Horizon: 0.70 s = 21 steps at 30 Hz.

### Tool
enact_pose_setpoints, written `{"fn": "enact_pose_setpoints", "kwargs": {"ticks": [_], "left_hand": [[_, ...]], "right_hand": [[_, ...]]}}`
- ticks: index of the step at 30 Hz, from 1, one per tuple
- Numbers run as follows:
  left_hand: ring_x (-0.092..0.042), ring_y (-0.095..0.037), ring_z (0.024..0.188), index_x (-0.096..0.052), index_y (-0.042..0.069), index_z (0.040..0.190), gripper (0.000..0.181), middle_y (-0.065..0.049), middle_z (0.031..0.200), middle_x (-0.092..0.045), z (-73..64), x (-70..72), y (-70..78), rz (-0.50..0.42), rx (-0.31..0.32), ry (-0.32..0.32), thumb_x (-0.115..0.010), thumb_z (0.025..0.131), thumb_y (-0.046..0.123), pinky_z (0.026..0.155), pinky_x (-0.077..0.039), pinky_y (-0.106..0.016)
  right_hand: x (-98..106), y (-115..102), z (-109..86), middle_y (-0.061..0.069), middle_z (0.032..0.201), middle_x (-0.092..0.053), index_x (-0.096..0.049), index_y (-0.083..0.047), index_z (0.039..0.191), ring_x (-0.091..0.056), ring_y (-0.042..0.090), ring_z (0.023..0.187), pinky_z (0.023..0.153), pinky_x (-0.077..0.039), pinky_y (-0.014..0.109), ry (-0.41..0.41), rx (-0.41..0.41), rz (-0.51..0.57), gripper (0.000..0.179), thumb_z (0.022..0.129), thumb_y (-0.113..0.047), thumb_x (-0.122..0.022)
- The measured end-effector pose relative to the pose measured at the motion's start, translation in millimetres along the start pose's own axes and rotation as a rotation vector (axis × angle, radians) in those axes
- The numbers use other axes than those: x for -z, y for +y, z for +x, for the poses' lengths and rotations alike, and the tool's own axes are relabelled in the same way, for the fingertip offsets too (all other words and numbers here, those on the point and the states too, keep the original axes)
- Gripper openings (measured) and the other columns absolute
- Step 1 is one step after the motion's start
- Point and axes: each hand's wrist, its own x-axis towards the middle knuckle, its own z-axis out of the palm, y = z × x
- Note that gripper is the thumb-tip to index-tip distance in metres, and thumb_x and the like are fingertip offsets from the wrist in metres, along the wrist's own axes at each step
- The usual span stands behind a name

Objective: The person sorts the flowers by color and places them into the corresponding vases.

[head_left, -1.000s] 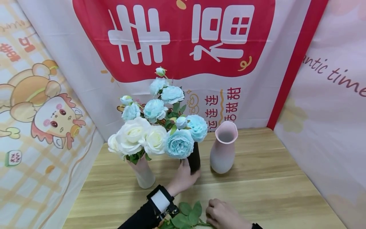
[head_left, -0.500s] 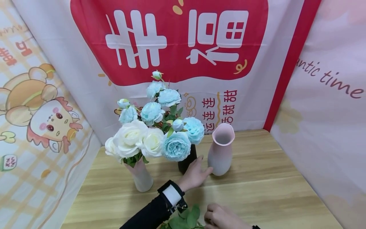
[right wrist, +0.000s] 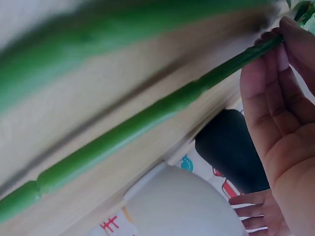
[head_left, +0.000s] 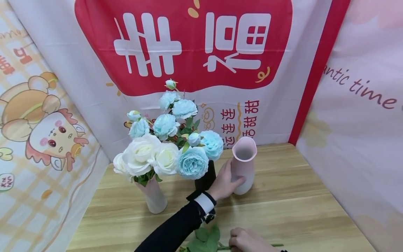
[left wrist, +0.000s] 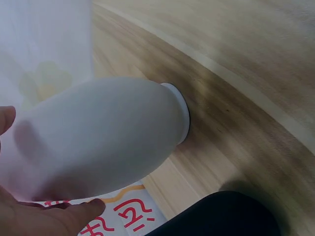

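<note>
A pink-and-grey vase (head_left: pixel 247 175) stands upright at the right of the tabletop, its mouth showing no flower. My left hand (head_left: pixel 225 183) is around its left side, thumb across the front and fingers along the back; in the left wrist view the pale vase body (left wrist: pixel 108 137) lies between thumb and fingers. Low in the head view, my right hand (head_left: pixel 250 240) pinches a green flower stem (head_left: pixel 278 245) with broad leaves (head_left: pixel 203 239); its flower head is out of frame. Thumb and fingertips meet on the stem (right wrist: pixel 142 120) in the right wrist view.
White roses (head_left: pixel 143 154) fill a slim pink-and-white vase (head_left: pixel 155 199) on the left. Behind them, light-blue flowers (head_left: pixel 193 162) rise from a black vase (head_left: pixel 206 178), close to the left hand. A printed cloth (head_left: pixel 277 115) hangs behind the wooden table (head_left: pixel 292 203).
My left hand has left the black vase and moved right onto the pink-and-grey vase. My right hand keeps its hold on the stem, whose cut end now shows to the right.
</note>
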Motion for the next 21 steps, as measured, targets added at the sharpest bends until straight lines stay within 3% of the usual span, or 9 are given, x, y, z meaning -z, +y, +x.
{"fn": "enact_pose_setpoints", "kwargs": {"ticks": [4, 7, 11, 15, 21], "left_hand": [[-0.042, -0.022, 0.132, -0.023, 0.009, 0.153, 0.085, -0.013, 0.146, -0.041, 8.0, -6.7, -0.2, 0.016, -0.013, 0.052, -0.075, 0.089, 0.031, 0.106, -0.038, -0.038], [-0.042, -0.021, 0.132, -0.022, 0.011, 0.153, 0.090, -0.011, 0.145, -0.041, 13.0, -10.3, 2.2, -0.001, 0.000, 0.077, -0.079, 0.086, 0.030, 0.106, -0.037, -0.038], [-0.042, -0.020, 0.132, -0.022, 0.012, 0.153, 0.094, -0.010, 0.145, -0.042, 16.9, -12.0, 4.2, -0.007, 0.020, 0.097, -0.082, 0.083, 0.030, 0.106, -0.037, -0.036], [-0.044, -0.018, 0.131, -0.023, 0.013, 0.153, 0.097, -0.008, 0.144, -0.044, 17.9, -8.8, 5.5, 0.008, 0.018, 0.100, -0.084, 0.080, 0.030, 0.105, -0.038, -0.035], [-0.047, -0.019, 0.130, -0.022, 0.014, 0.155, 0.101, -0.008, 0.146, -0.046, 18.4, -3.3, 6.3, 0.005, -0.042, 0.089, -0.085, 0.078, 0.030, 0.104, -0.040, -0.035]], "right_hand": [[1.2, 3.3, -2.1, -0.016, 0.073, -0.042, -0.068, -0.019, 0.074, -0.037, -0.006, 0.065, 0.052, -0.031, 0.006, 0.073, 0.018, -0.135, 0.014, 0.075, -0.009, -0.078], [3.5, 5.0, -3.4, -0.015, 0.073, -0.042, -0.067, -0.019, 0.074, -0.037, -0.005, 0.065, 0.051, -0.031, 0.008, 0.076, 0.018, -0.190, 0.015, 0.074, -0.008, -0.078], [7.8, 5.3, -3.6, -0.014, 0.075, -0.043, -0.068, -0.017, 0.078, -0.038, -0.003, 0.067, 0.051, -0.032, 0.011, 0.003, 0.003, -0.212, 0.012, 0.075, -0.012, -0.078], [13.3, 6.7, -5.5, -0.011, 0.076, -0.046, -0.067, -0.016, 0.081, -0.041, 0.000, 0.069, 0.052, -0.034, 0.013, -0.025, 0.015, -0.307, 0.013, 0.075, -0.016, -0.079], [22.1, 17.5, -14.2, -0.006, 0.075, -0.047, -0.064, -0.014, 0.078, -0.046, 0.005, 0.068, 0.050, -0.037, 0.016, 0.101, 0.051, -0.477, 0.024, 0.061, -0.003, -0.077]]}}
